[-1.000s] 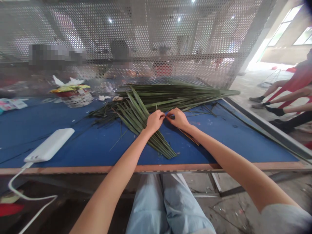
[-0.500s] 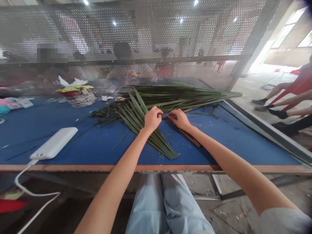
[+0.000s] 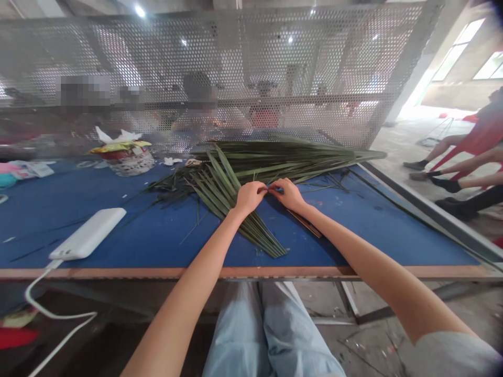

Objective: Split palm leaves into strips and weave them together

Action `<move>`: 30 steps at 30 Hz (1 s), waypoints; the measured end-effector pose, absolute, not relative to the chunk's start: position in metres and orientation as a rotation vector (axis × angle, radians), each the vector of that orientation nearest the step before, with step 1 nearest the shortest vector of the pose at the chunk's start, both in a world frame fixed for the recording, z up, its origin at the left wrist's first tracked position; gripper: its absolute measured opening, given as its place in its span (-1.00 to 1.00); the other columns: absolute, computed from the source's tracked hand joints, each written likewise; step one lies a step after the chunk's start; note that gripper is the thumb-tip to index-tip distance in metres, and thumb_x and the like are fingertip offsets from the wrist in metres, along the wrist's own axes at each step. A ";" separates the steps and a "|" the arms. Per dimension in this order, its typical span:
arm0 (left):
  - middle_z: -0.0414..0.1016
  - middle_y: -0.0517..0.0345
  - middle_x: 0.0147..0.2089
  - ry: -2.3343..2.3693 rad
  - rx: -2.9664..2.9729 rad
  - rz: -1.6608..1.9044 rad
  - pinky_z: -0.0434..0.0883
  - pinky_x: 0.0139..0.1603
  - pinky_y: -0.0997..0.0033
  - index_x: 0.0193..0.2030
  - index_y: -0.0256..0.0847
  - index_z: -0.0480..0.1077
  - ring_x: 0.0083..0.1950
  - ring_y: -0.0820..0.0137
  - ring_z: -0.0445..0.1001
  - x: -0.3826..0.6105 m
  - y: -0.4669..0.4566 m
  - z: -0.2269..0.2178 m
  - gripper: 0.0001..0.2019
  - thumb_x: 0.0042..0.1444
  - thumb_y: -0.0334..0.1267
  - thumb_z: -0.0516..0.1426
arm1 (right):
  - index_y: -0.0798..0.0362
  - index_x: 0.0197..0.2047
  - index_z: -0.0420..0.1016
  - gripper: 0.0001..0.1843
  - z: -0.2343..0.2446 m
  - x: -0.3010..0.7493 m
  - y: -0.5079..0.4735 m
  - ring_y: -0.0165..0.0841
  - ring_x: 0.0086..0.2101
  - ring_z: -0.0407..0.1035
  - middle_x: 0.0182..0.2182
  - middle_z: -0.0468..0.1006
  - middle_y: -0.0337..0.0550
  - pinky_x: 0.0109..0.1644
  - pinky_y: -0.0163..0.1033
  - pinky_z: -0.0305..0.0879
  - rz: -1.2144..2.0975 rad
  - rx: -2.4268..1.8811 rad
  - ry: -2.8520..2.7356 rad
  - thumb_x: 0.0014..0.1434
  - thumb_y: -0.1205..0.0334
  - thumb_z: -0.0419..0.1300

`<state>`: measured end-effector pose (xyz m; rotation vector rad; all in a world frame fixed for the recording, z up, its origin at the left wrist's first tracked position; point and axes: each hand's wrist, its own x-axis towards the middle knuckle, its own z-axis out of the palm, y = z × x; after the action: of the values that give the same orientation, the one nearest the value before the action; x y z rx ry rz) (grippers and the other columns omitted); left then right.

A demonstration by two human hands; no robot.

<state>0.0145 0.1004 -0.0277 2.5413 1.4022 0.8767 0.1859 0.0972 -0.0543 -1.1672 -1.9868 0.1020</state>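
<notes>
My left hand (image 3: 250, 197) is closed in a pinch above a fan of green palm leaf strips (image 3: 261, 235), its wrist crossing the fan. Close by, my right hand (image 3: 288, 193) is pinched too, and the fingertips of both hands nearly meet. Between them is a thin dark palm leaf strip, mostly hidden by the fingers. A narrow brownish strip (image 3: 304, 222) lies on the table below my right hand and wrist. Just beyond my hands a large green palm leaf bundle (image 3: 291, 154) stretches across the table.
The blue tabletop (image 3: 377, 225) ends at a perforated metal screen (image 3: 243, 63). To the left are a white power bank (image 3: 90, 233) with a cable and a woven basket (image 3: 131, 161) holding a yellow packet and tissues. Dark leaf scraps (image 3: 168, 183) lie left of the bundle. People sit at right and behind the screen.
My hands have come closer together, so their fingertips almost touch. The dark strip seen in the gap between them is now mostly covered. The view has shifted slightly.
</notes>
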 end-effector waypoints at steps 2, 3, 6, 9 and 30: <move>0.57 0.10 -0.26 1.403 2.549 0.854 0.36 -0.19 0.39 -0.24 -0.16 0.56 -0.23 0.32 0.48 0.013 0.101 -0.026 -0.85 0.12 -0.32 0.14 | 0.02 -0.28 0.54 -0.89 -0.054 0.186 0.097 -0.29 -0.26 0.32 -0.35 0.54 -0.16 -0.15 -0.22 0.23 0.102 -1.166 -1.991 0.17 0.27 0.18; 0.57 0.10 -0.26 1.397 2.561 0.841 0.35 -0.20 0.39 -0.23 -0.15 0.56 -0.24 0.32 0.48 0.012 0.101 -0.025 -0.84 0.12 -0.32 0.14 | 0.02 -0.28 0.54 -0.89 -0.054 0.185 0.097 -0.29 -0.27 0.32 -0.36 0.54 -0.16 -0.15 -0.23 0.23 0.101 -1.168 -1.992 0.17 0.27 0.18; 0.55 0.10 -0.23 1.386 2.627 0.792 0.35 -0.22 0.39 -0.23 -0.14 0.56 -0.24 0.32 0.47 0.009 0.101 -0.023 -0.83 0.11 -0.35 0.13 | 0.02 -0.28 0.55 -0.89 -0.054 0.185 0.096 -0.29 -0.27 0.32 -0.37 0.53 -0.15 -0.15 -0.23 0.23 0.098 -1.175 -2.001 0.18 0.27 0.18; 0.52 0.10 -0.25 1.400 2.671 0.766 0.33 -0.24 0.39 -0.25 -0.13 0.56 -0.24 0.32 0.46 0.007 0.100 -0.021 -0.84 0.11 -0.35 0.13 | 0.03 -0.28 0.55 -0.90 -0.054 0.185 0.096 -0.29 -0.27 0.32 -0.36 0.53 -0.15 -0.15 -0.24 0.22 0.096 -1.174 -2.005 0.17 0.27 0.18; 0.43 0.08 -0.24 1.444 2.815 0.663 0.28 -0.25 0.39 -0.25 -0.15 0.53 -0.20 0.32 0.45 0.009 0.095 -0.022 -0.79 0.20 -0.30 0.04 | 0.02 -0.30 0.54 -0.90 -0.055 0.185 0.097 -0.28 -0.29 0.34 -0.37 0.55 -0.15 -0.18 -0.22 0.26 0.131 -1.155 -2.022 0.17 0.27 0.17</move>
<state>0.0090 0.0948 -0.0222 2.8147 1.4439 0.6630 0.1848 0.0972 -0.0554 -1.1546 -2.0215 0.1314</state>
